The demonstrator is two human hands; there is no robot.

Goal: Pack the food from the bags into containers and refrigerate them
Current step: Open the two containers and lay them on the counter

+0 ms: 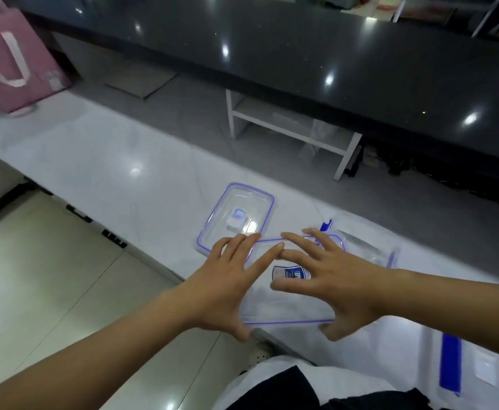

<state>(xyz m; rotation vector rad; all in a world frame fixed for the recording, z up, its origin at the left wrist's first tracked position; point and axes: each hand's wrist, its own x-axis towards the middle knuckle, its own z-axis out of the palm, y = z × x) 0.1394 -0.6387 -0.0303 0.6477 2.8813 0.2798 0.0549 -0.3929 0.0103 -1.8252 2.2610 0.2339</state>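
Left hand [227, 288] and right hand [331, 282]: both spread, fingers straight and splayed, index tips nearly meeting over the far edge of a clear lid [289, 303] with blue seal. Thumbs hook at the near edge. Palms sit at the lid's two short sides, likely to steady it and press it flat; whether a container sits beneath cannot be told.

Just beyond the left hand, a second blue-rimmed lid [236, 214] lies flat on the white worktop [94, 155], apparently set aside within easy reach. Behind the right hand, an open clear container [363, 247] with a blue latch standing up, probably waiting to be filled; its contents are too blurred to read.

Far left on the worktop, a pink bag [14, 60] with white handles, well apart from the containers. No food is visible; packing looks barely begun.
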